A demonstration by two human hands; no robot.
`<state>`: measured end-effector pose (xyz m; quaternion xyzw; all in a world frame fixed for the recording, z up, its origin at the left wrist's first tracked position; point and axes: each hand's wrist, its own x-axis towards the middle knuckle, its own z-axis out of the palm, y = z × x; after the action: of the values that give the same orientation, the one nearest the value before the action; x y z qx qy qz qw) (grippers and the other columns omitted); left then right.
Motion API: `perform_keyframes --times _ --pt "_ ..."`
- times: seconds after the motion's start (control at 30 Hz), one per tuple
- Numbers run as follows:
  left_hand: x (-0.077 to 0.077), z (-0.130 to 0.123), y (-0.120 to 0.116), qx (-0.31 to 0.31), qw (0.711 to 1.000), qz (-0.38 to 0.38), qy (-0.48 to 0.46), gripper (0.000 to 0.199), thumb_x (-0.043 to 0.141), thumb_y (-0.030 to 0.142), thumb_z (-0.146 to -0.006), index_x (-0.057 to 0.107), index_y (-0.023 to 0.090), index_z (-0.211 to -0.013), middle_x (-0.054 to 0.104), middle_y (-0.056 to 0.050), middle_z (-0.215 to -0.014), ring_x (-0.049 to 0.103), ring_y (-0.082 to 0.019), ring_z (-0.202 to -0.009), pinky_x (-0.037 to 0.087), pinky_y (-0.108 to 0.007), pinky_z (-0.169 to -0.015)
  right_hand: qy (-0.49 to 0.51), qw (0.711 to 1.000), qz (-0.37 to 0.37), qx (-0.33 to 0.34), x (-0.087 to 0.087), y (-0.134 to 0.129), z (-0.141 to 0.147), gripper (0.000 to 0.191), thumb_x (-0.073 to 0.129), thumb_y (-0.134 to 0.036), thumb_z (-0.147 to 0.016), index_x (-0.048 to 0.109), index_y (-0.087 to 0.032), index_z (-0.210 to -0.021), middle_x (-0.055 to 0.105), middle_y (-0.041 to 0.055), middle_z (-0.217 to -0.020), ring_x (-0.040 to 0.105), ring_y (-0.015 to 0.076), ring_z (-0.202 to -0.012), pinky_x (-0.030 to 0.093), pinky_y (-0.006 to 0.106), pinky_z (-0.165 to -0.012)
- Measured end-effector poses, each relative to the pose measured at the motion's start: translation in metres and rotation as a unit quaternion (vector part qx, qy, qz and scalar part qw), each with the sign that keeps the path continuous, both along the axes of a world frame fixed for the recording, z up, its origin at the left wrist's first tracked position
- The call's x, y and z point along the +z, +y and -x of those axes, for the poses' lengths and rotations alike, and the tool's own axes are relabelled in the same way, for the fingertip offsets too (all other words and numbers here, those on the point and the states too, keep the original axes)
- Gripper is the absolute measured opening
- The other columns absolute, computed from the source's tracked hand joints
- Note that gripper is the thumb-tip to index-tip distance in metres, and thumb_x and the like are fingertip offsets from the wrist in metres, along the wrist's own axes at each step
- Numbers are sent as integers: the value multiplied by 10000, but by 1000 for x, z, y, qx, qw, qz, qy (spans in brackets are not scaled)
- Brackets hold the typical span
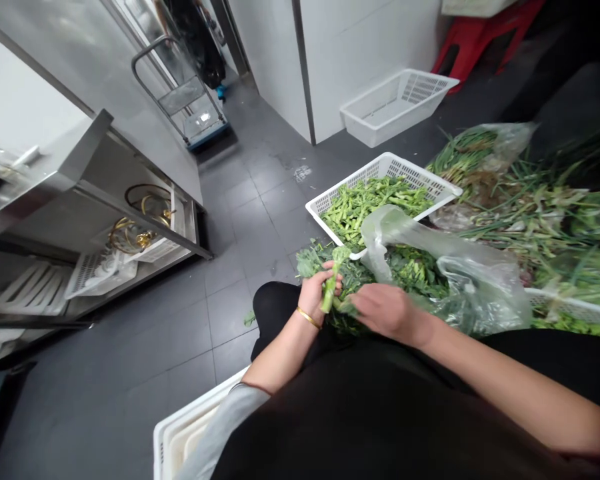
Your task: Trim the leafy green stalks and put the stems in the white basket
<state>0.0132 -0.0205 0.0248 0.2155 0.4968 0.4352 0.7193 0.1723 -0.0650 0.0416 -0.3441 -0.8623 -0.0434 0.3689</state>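
My left hand [313, 293], with a gold bangle at the wrist, is closed around a thick green vegetable stalk [331, 283] held upright and slightly tilted. Just to its right, my right hand [385, 308] is closed, slightly blurred, its fingertips among leaves near the stalk's lower end. Whatever those fingertips grip is hidden. Dark green leafy vegetables [414, 270] lie in a heap under and beyond both hands. A clear plastic bag [485, 283] partly covers that heap. Behind it, a white slotted basket [430, 175] holds many trimmed green stalks [370, 203].
Another white basket [380, 113] stands by the wall near a red stool [473, 37]. Spring onions [473, 150] and other greens spread at right. A metal shelf unit [145, 223] stands left, a platform trolley [187, 110] behind. White containers [180, 433] sit beside my left sleeve.
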Motion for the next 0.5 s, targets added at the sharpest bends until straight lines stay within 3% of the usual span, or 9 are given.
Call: perform_keyframes --times 0.07,0.1,0.13,0.23,0.33,0.37,0.4,0.43,0.5 --pt "5 -8 22 -30 999 3 18 263 565 121 -720 556 125 -982 597 -31 -613 504 -101 -467 372 -213 -460 16 989 44 -142 -6 -15 -52 347 460 -324 -923 448 -226 -590 481 8 -535 416 122 -488 327 280 -520" --pt "8 -15 38 -42 999 -6 27 259 548 111 -734 548 134 -992 589 -21 -606 496 -96 -461 363 -208 -455 30 960 82 -265 -12 -23 -85 428 458 -419 -919 357 -233 -547 409 -4 -491 345 120 -450 287 292 -493" --pt "12 -24 57 -51 998 -19 40 253 541 102 -742 546 139 -992 579 -12 -597 494 -94 -459 357 -205 -453 37 920 128 -368 -19 -33 -122 472 442 -511 -904 302 -241 -543 374 -7 -481 318 124 -446 271 298 -491" --pt "24 -62 125 -83 993 -52 61 222 554 90 -736 559 138 -953 549 13 -589 510 -96 -497 377 -204 -471 13 776 283 -564 -43 -67 -232 512 444 -617 -847 270 -259 -525 381 3 -472 305 125 -431 259 309 -507" --pt "38 -98 178 -112 984 -84 112 218 549 38 -695 559 106 -903 513 29 -569 505 -97 -542 472 -251 -567 -66 624 517 -582 -59 -93 -306 504 608 -574 -753 369 -247 -454 490 61 -495 336 119 -414 299 335 -528" --pt "44 -104 186 -134 979 -97 121 218 535 27 -689 562 98 -894 527 17 -586 521 -107 -577 498 -283 -603 -85 594 558 -574 -59 -95 -316 482 654 -560 -716 416 -237 -449 537 93 -531 386 135 -429 322 347 -537" --pt "49 -108 187 -155 974 -107 126 224 518 20 -684 570 90 -891 556 -5 -619 544 -123 -621 515 -314 -631 -94 587 564 -573 -57 -91 -320 446 675 -556 -692 473 -227 -470 577 123 -580 449 165 -462 347 364 -549" --pt "54 -109 182 -178 970 -113 123 245 504 18 -680 581 87 -902 599 -36 -682 572 -145 -678 528 -343 -652 -86 606 539 -578 -53 -82 -315 406 669 -567 -689 540 -220 -522 606 137 -626 511 203 -515 372 382 -567" --pt "60 -107 157 -226 964 -112 85 326 490 20 -663 603 96 -960 664 -96 -880 615 -197 -817 542 -387 -682 -5 698 450 -558 -37 -53 -283 375 599 -597 -728 658 -227 -750 638 116 -689 590 267 -634 415 417 -612"
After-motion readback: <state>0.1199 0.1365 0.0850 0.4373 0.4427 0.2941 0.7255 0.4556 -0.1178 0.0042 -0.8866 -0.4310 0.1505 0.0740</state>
